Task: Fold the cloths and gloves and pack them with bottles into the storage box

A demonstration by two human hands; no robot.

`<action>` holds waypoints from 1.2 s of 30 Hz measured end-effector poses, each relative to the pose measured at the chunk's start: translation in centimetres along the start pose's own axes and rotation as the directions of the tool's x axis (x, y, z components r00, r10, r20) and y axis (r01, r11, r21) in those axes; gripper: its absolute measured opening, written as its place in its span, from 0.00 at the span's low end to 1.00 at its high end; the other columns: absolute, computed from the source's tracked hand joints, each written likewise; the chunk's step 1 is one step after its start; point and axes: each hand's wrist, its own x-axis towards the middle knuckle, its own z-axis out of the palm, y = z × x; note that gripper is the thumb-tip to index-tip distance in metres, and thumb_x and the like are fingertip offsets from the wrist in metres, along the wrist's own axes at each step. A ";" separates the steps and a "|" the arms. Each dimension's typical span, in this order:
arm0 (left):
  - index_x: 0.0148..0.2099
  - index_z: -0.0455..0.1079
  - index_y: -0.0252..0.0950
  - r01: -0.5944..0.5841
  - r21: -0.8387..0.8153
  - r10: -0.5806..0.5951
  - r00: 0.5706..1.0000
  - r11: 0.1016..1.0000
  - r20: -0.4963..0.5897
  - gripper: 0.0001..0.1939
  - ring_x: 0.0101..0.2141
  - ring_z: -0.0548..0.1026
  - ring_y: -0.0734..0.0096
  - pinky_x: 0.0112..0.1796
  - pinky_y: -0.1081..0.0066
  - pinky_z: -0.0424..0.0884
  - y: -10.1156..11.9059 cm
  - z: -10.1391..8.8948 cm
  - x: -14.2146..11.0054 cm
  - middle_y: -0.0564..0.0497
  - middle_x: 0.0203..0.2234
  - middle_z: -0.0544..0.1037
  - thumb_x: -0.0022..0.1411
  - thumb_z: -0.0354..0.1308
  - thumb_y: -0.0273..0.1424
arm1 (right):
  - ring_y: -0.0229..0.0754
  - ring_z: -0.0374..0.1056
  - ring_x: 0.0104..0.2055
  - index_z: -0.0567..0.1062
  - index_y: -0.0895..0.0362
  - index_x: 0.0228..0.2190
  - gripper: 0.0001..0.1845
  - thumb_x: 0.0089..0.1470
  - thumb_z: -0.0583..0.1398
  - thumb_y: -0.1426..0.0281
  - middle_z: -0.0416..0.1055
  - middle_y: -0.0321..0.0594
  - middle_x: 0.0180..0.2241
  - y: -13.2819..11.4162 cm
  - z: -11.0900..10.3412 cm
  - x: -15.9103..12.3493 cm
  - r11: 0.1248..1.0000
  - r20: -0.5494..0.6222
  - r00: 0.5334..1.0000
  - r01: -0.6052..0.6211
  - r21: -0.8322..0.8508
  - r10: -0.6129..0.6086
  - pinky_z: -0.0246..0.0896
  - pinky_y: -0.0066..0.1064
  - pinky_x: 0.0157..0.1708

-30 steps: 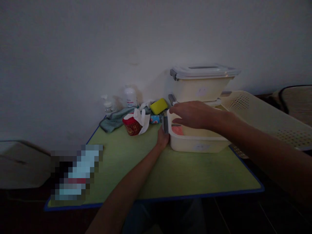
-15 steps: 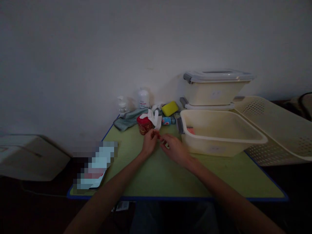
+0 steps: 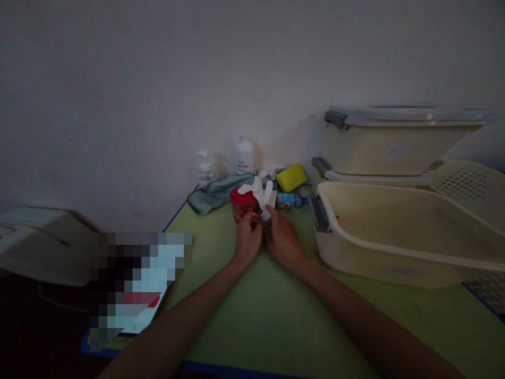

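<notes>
My left hand (image 3: pixel 248 238) is closed in a pinch just in front of a round red patterned tissue holder (image 3: pixel 243 204). My right hand (image 3: pixel 284 237) is beside it, its fingers drawn together and pointing toward the left fingertips. White tissue (image 3: pixel 261 193) sticks up from the holder and hangs down its right side, reaching the fingertips. Whatever lies in the two pinches is too small and dark to name. Behind the right fingers lies a small blue-labelled bottle (image 3: pixel 285 200) on its side.
A cream bin (image 3: pixel 394 263) stands close to my right forearm, with a lidded box (image 3: pixel 394 150) stacked behind it. A yellow sponge (image 3: pixel 292 177), a grey-green cloth (image 3: pixel 215 193) and a white bottle (image 3: pixel 244 158) are at the back. A lit phone (image 3: pixel 145 295) rests at the left edge.
The view has shifted closer and turned left, so the bins appear larger and farther right. My hands remain together before the tissue holder; the right fingers now overlap the hanging tissue.
</notes>
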 end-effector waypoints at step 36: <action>0.41 0.70 0.34 -0.088 -0.067 0.087 0.996 0.994 -0.016 0.12 0.37 0.74 0.66 0.40 0.68 0.69 0.5 -0.8 0.0 0.47 0.37 0.77 0.55 0.53 0.30 | 0.48 0.57 0.56 0.72 0.63 0.42 0.21 0.45 0.53 0.82 0.69 0.51 0.47 0.2 0.5 -0.2 0.901 -0.055 0.907 0.421 0.102 -0.418 0.53 0.42 0.57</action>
